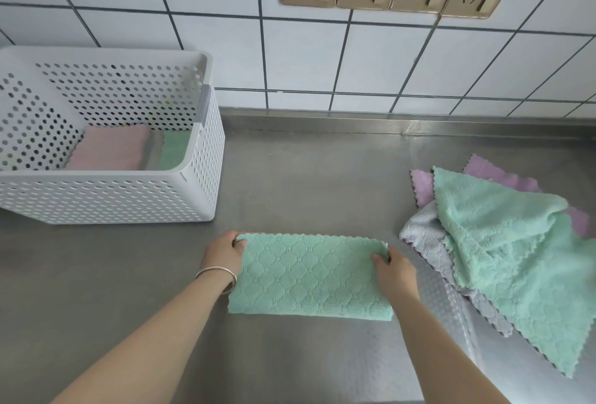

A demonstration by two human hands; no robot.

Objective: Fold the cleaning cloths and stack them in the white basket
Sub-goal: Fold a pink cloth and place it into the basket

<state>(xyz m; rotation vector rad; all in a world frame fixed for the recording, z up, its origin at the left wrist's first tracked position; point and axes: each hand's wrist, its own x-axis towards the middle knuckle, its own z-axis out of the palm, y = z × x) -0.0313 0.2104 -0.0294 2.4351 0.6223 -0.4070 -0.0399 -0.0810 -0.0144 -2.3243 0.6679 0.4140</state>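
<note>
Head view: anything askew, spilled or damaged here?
Nothing damaged or spilled. The only untidy spot is the pile of unfolded cloths crumpled on the counter at right, awaiting folding. Both hands, left hand and right hand, pinch the green cloth squarely; folded cloths lie flat in the white basket.

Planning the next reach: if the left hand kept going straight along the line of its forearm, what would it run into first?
Probably bare steel counter, then the tiled wall. The left hand, pinching the green cloth's far left corner, points up and slightly right, so the white basket looks clear to its left, though depth is uncertain.
</note>
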